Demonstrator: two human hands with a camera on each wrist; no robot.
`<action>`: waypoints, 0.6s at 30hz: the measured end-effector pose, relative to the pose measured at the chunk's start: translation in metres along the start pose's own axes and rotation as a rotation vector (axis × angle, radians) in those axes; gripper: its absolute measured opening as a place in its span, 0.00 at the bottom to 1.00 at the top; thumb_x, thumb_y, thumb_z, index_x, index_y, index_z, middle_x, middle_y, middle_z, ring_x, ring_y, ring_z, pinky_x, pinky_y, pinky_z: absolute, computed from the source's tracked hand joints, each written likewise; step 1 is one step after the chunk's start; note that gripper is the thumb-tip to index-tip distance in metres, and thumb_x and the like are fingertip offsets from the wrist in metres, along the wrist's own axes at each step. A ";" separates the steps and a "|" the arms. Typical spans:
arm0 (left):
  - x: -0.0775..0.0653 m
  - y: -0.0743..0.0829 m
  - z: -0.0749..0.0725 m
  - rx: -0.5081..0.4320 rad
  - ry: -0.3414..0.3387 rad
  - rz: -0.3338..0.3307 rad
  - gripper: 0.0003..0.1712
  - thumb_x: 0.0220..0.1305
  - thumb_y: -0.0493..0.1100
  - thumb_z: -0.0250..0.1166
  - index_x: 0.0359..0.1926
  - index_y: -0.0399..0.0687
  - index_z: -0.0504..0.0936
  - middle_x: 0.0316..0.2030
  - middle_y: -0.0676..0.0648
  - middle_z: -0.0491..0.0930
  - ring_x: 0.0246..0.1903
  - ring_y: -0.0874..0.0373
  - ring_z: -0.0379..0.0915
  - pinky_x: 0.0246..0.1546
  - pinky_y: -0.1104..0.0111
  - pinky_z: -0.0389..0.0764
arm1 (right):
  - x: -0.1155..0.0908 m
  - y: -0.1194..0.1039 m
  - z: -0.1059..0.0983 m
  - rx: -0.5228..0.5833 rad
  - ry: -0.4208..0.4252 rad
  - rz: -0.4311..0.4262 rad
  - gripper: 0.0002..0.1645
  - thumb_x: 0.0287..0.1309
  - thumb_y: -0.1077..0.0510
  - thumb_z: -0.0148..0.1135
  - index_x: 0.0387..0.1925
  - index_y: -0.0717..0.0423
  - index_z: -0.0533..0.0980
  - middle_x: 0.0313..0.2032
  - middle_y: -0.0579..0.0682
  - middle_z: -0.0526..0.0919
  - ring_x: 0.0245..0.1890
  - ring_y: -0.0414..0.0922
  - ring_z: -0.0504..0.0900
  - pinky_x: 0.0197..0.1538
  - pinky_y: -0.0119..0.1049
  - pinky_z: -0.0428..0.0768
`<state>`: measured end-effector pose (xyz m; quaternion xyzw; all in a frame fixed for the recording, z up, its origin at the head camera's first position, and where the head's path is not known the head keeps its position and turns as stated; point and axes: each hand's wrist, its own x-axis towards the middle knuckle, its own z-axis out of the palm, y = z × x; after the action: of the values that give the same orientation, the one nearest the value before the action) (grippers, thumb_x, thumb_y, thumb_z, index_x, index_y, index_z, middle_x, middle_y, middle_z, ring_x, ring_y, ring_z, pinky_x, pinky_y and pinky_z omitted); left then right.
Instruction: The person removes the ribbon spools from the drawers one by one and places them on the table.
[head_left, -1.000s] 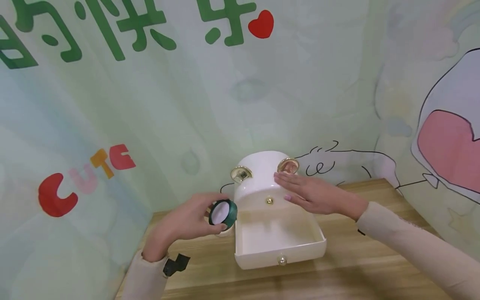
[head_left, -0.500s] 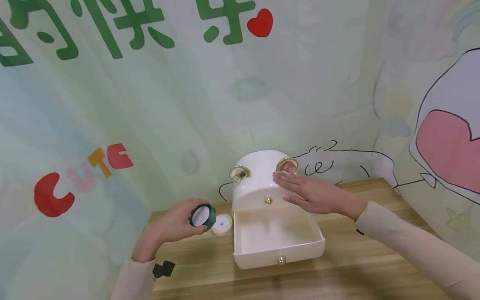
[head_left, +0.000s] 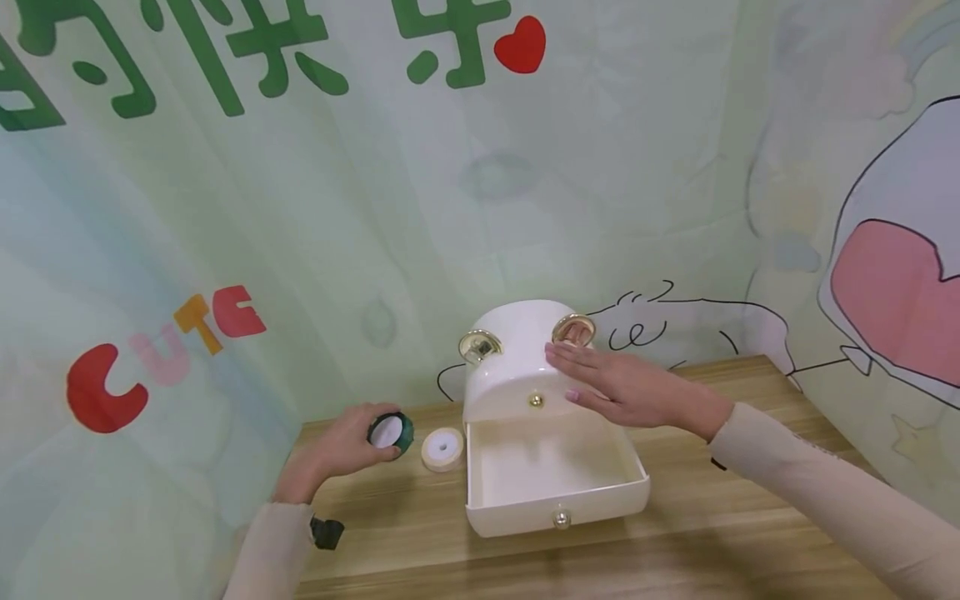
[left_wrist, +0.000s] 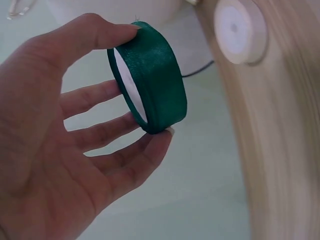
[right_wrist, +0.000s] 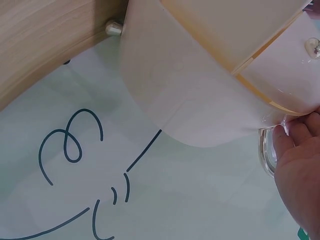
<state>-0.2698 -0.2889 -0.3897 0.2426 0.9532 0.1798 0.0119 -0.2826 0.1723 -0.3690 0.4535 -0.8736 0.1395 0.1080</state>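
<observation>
One green ribbon roll point(left_wrist: 165, 85), pinched in L hand point(head_left: 341, 446), thumb vs. fingers, over surface's point(head_left: 390, 533) left side. R hand point(head_left: 633, 390), fingers approx. straight, lies on white box point(head_left: 517, 333); drawer point(head_left: 517, 518) juts nearward. White roll point(head_left: 442, 450) sits btwn green roll & box.

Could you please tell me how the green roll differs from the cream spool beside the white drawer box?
The green roll is gripped in the left hand, whereas the cream spool rests on the table. The green roll is tilted, while the cream spool lies flat. The green roll's band is deep green; the cream spool's is pale. Both are round and show white inside the band.
</observation>
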 end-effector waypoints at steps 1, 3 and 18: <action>0.001 -0.005 0.003 -0.005 -0.001 -0.008 0.29 0.57 0.44 0.75 0.58 0.38 0.82 0.48 0.44 0.86 0.45 0.53 0.79 0.47 0.58 0.80 | 0.000 0.000 0.000 0.001 0.000 0.000 0.37 0.80 0.46 0.51 0.82 0.52 0.57 0.82 0.51 0.60 0.81 0.53 0.62 0.78 0.54 0.68; 0.002 -0.012 0.007 -0.020 -0.005 -0.025 0.29 0.57 0.44 0.75 0.58 0.38 0.82 0.47 0.44 0.86 0.44 0.53 0.79 0.46 0.59 0.80 | 0.001 0.000 0.000 0.004 0.000 0.001 0.37 0.80 0.46 0.51 0.82 0.52 0.57 0.82 0.51 0.60 0.81 0.53 0.62 0.78 0.54 0.68; 0.016 -0.056 0.044 -0.078 -0.055 -0.221 0.36 0.59 0.47 0.77 0.65 0.35 0.79 0.59 0.35 0.83 0.56 0.43 0.81 0.59 0.45 0.80 | -0.001 -0.001 0.000 0.015 -0.010 0.012 0.37 0.80 0.45 0.51 0.82 0.50 0.57 0.82 0.49 0.59 0.82 0.51 0.61 0.78 0.54 0.68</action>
<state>-0.3050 -0.3120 -0.4493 0.1402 0.9657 0.2078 0.0673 -0.2811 0.1720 -0.3691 0.4499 -0.8757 0.1447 0.0994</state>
